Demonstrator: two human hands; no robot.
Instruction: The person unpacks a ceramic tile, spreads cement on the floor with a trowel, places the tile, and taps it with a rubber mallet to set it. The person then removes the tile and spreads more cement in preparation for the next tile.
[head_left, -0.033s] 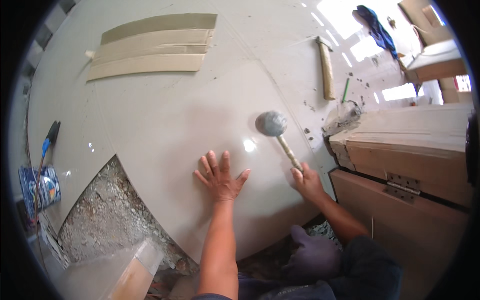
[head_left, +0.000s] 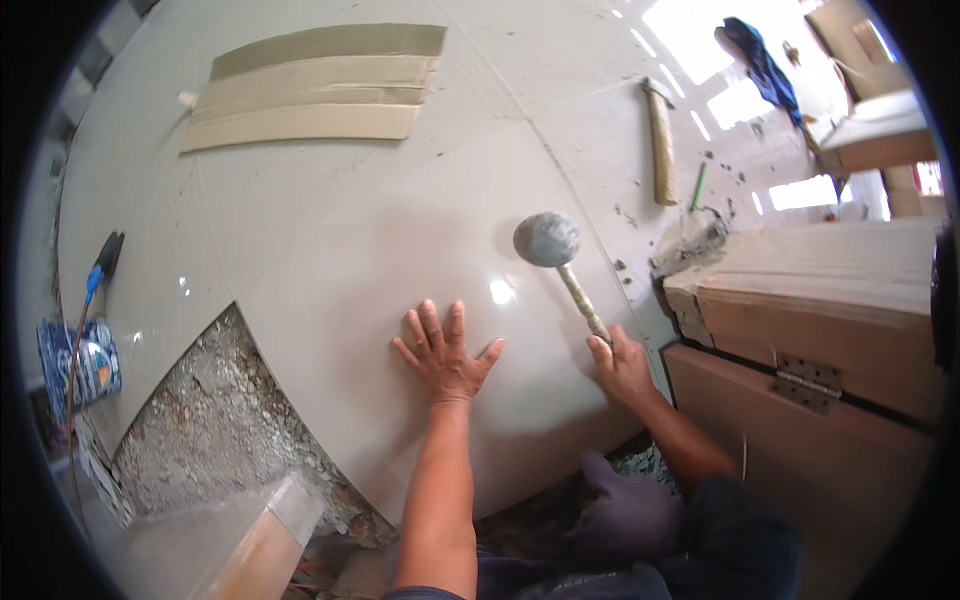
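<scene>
My left hand (head_left: 447, 365) lies flat with fingers spread on a large glossy beige floor tile (head_left: 340, 290). It holds nothing. To its right, my right hand (head_left: 622, 365) is wrapped round the handle of a rubber mallet (head_left: 548, 240). The mallet's rounded grey head points away from me over the same tile; whether it touches the surface I cannot tell. Along the tile's left edge shows a patch of rough grey mortar bed (head_left: 215, 420). My knee (head_left: 625, 510) is at the tile's near edge.
A cardboard sheet (head_left: 315, 90) lies at the far left. A wooden-handled hammer (head_left: 661, 145) and a green stick (head_left: 699, 187) are at the far right, among crumbs. A wooden door (head_left: 800, 440) with a hinge stands at right, and a printed bucket (head_left: 95, 368) at left.
The view has shifted slightly. The mallet head sits a touch farther off, while my left hand stays flat on the tile.
</scene>
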